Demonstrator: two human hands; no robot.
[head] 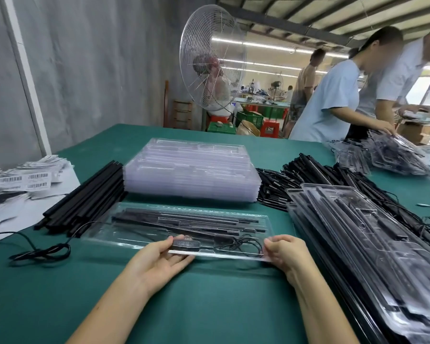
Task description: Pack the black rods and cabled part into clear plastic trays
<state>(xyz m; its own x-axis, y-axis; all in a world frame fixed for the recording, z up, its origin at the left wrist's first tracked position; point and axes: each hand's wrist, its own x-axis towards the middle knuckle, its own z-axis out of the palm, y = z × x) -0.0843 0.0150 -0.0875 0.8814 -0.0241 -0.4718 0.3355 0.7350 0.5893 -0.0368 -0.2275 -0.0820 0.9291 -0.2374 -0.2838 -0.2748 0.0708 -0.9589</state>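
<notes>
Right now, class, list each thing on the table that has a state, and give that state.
Front tray: filled, held at near edge.
Left grip: pinches front tray.
Right grip: holds front tray's corner.
Tray stack: empty.
Right-hand trays: filled, piled.
Loose rods: unpacked.

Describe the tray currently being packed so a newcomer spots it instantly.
On the green table, nearer than the stack of empty clear trays, lies one tray. The left hand and right hand grip its near edge; unlike the filled trays at right, it lies alone.
</notes>
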